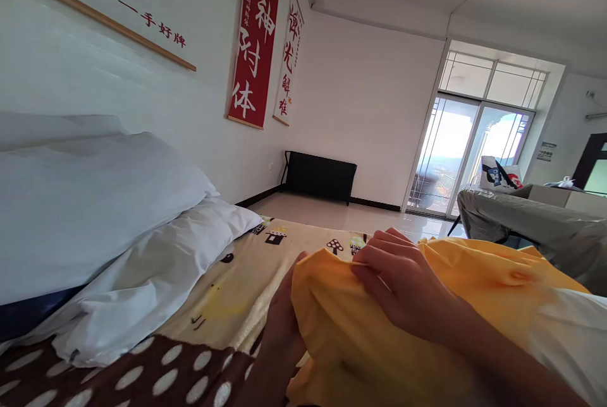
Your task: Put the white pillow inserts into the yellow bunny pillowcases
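A yellow cloth (332, 312), perhaps a pillowcase or bedding cover, rises in folds in front of me. My right hand (401, 280) pinches its top edge, with the fingers bent over the hem. At the cloth's left side, my left hand (287, 321) grips the corner; most of its fingers are hidden behind the fabric. More of the yellow fabric spreads to the right, beside a white cloth or pillow (571, 331) at the edge of view. Beneath lies a beige and brown blanket (222, 306) with chick, mushroom and polka-dot prints.
White pillows (95, 205) are stacked on the left against the wall. A black folded frame (320, 176) stands by the far wall. On the right is a table under a grey cover (531, 217), bearing bags and a box, near glass sliding doors (446, 148).
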The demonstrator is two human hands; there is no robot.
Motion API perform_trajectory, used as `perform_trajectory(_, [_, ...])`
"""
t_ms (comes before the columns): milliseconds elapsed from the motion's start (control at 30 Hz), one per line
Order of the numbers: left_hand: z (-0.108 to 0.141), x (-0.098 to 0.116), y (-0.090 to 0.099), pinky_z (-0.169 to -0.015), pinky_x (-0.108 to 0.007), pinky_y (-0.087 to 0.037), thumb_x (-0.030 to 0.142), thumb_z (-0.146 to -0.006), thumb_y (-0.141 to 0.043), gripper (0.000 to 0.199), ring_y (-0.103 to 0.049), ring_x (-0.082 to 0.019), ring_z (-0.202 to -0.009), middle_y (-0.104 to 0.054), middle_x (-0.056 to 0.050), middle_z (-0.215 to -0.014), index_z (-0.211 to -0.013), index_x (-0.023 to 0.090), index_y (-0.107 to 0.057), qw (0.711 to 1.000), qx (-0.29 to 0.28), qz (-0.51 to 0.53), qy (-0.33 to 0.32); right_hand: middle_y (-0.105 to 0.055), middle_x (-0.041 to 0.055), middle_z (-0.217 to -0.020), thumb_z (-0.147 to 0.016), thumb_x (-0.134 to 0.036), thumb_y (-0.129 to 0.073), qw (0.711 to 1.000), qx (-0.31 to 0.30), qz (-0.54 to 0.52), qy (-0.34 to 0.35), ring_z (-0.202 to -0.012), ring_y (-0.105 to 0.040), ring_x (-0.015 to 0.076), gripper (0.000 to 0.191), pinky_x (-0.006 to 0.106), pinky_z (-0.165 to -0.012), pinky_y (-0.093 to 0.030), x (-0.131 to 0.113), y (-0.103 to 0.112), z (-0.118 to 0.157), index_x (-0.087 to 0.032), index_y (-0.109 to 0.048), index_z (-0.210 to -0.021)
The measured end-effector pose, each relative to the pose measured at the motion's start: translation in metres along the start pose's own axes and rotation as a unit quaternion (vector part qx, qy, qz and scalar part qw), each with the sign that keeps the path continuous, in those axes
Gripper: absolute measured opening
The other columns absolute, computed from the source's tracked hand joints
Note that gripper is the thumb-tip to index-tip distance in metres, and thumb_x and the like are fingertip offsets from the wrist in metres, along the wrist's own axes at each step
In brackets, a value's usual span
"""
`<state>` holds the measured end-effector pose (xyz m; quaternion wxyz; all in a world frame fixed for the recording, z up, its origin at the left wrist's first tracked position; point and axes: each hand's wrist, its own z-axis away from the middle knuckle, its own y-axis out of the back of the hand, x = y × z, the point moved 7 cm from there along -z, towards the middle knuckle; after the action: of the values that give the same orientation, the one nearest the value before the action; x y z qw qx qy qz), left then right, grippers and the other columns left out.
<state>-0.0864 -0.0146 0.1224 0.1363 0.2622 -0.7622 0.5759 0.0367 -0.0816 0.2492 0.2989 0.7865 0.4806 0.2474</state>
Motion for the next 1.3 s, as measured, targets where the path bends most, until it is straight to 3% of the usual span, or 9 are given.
perform_trajectory(167, [0.001,0.009,-0.010,-0.054,-0.023,-0.043,0.030,-0.067,-0.073,0.022,-0.049,-0.011,-0.060,-0.054,0.000,-0.072,-0.066,0.017,-0.056,0.996,-0.077,-0.029,-0.017,-0.053,-0.0001,-0.067,-0.091,-0.015,-0.042,1.000,0.000,-0.011,-0.006,-0.065,-0.044,0.0126,0.016,0.028,-0.066,-0.033,-0.004,0.006,0.000,-0.018,-0.052,-0.078])
perform_trajectory(333, [0.008,0.023,-0.018,-0.061,-0.023,-0.042,0.042,-0.071,-0.069,0.027,-0.045,-0.012,-0.068,-0.048,0.000,-0.076,-0.073,0.018,-0.057,0.978,-0.126,-0.114,-0.118,-0.059,0.0012,-0.076,-0.091,-0.022,-0.046,1.000,-0.003,-0.001,-0.007,-0.073,-0.049,0.0143,0.010,0.029,-0.070,-0.034,-0.006,-0.004,-0.001,-0.019,-0.056,-0.089])
perform_trajectory(567, [0.022,0.036,-0.030,-0.067,-0.022,-0.040,0.032,-0.087,-0.052,0.016,-0.043,-0.013,-0.074,-0.042,0.001,-0.077,-0.076,0.020,-0.052,0.932,-0.140,-0.216,-0.256,-0.057,0.0002,-0.071,-0.080,-0.009,-0.046,0.999,-0.038,0.011,0.006,-0.067,-0.047,0.0136,0.013,0.028,-0.066,-0.032,0.001,-0.031,0.000,-0.019,-0.054,-0.078])
perform_trajectory(733, [0.019,0.038,-0.027,-0.071,-0.023,-0.041,0.030,-0.090,-0.048,0.016,-0.046,-0.013,-0.076,-0.047,0.001,-0.078,-0.078,0.023,-0.054,0.906,-0.163,-0.261,-0.290,-0.056,0.0013,-0.071,-0.081,-0.009,-0.041,0.999,0.045,0.017,0.023,-0.065,-0.046,0.0134,0.015,0.027,-0.064,-0.033,-0.005,-0.011,-0.002,-0.019,-0.051,-0.077])
perform_trajectory(833, [0.023,0.041,-0.027,-0.072,-0.026,-0.044,0.039,-0.091,-0.042,0.021,-0.051,-0.016,-0.081,-0.053,-0.002,-0.087,-0.087,0.024,-0.057,0.889,-0.153,-0.300,-0.310,-0.057,0.0022,-0.073,-0.082,-0.006,-0.038,0.992,0.106,0.066,0.028,-0.065,-0.046,0.0132,0.018,0.026,-0.063,-0.033,-0.005,-0.002,-0.002,-0.019,-0.051,-0.079])
perform_trajectory(967, [0.031,0.033,-0.035,-0.077,-0.033,-0.048,0.042,-0.075,-0.063,0.046,-0.056,-0.024,-0.095,-0.057,-0.007,-0.106,-0.116,0.024,-0.051,0.814,-0.133,-0.445,-0.349,-0.051,-0.0016,-0.065,-0.084,-0.005,-0.037,0.977,0.135,0.160,0.029,-0.056,-0.040,0.0116,0.020,0.024,-0.056,-0.029,0.012,-0.005,0.000,-0.019,-0.051,-0.083])
perform_trajectory(1067, [0.023,0.016,-0.033,-0.072,-0.031,-0.048,0.031,-0.079,-0.059,0.034,-0.060,-0.022,-0.085,-0.063,-0.007,-0.094,-0.110,0.019,-0.056,0.764,-0.069,-0.555,-0.323,-0.047,-0.0032,-0.060,-0.083,-0.005,-0.037,0.966,0.132,0.218,0.051,-0.051,-0.035,0.0108,0.020,0.024,-0.052,-0.027,0.026,-0.011,0.002,-0.019,-0.051,-0.084])
perform_trajectory(1233, [0.001,-0.011,-0.024,-0.064,-0.030,-0.047,0.040,-0.080,-0.056,0.027,-0.062,-0.022,-0.072,-0.068,-0.006,-0.080,-0.092,0.015,-0.062,0.773,-0.056,-0.593,-0.217,-0.045,-0.0038,-0.057,-0.080,-0.004,-0.038,0.951,0.144,0.259,0.090,-0.048,-0.035,0.0099,0.021,0.024,-0.051,-0.027,0.038,-0.010,0.003,-0.018,-0.053,-0.087])
perform_trajectory(1300, [-0.004,-0.017,-0.019,-0.060,-0.030,-0.045,0.044,-0.073,-0.064,0.028,-0.061,-0.022,-0.067,-0.067,-0.005,-0.071,-0.077,0.017,-0.064,0.739,-0.059,-0.647,-0.179,-0.045,-0.0036,-0.057,-0.081,-0.005,-0.039,0.950,0.140,0.263,0.094,-0.050,-0.037,0.0100,0.021,0.024,-0.052,-0.027,0.042,-0.008,0.002,-0.018,-0.054,-0.088])
